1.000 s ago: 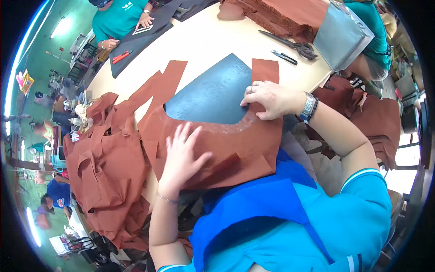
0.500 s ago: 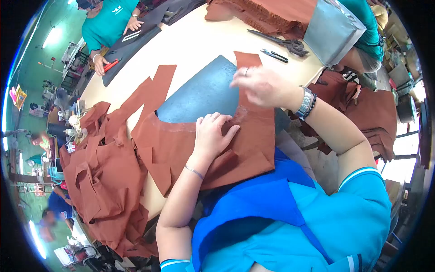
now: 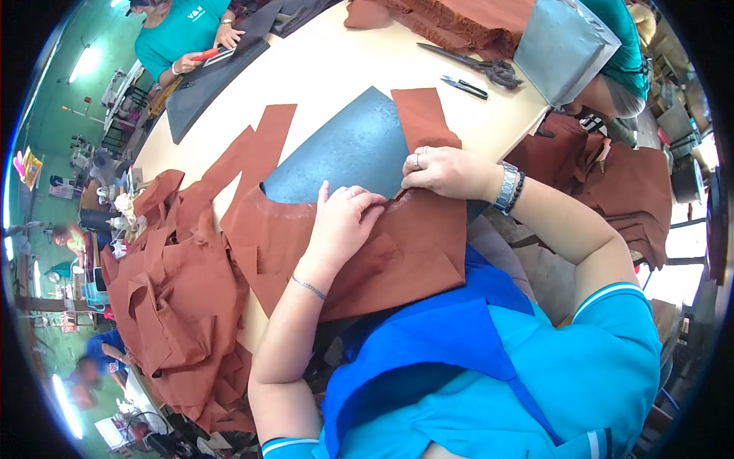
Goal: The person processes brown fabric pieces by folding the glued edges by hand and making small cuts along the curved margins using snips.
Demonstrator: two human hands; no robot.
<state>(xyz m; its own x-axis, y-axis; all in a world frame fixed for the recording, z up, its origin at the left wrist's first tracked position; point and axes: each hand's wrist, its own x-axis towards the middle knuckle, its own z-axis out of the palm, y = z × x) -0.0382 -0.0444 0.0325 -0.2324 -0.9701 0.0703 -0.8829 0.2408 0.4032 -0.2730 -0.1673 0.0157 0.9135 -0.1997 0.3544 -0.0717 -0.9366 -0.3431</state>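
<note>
A reddish-brown fabric piece (image 3: 367, 268) with a curved edge and two upright strips lies before me. Within its curve shows a dark blue-grey sheet (image 3: 336, 153). My left hand (image 3: 345, 222) rests on the fabric near the curved edge, its index finger raised and its thumb and other fingers close together at the fabric. Just to the right, my right hand (image 3: 440, 172) pinches the fabric's edge where it meets the sheet. The fingertips of both hands are near each other, and the pinched fold is small.
Crumpled brown fabric (image 3: 176, 298) hangs over the table's left side. Large scissors (image 3: 474, 65), small snips (image 3: 464, 87) and a grey metal box (image 3: 567, 50) are at the upper right. Across the table (image 3: 336, 57), a person (image 3: 183, 34) handles an orange tool over dark material.
My right hand has come down from above the strip to the curved edge. My left hand, which first moved right, has shifted slightly left. The co-worker has picked up the orange tool.
</note>
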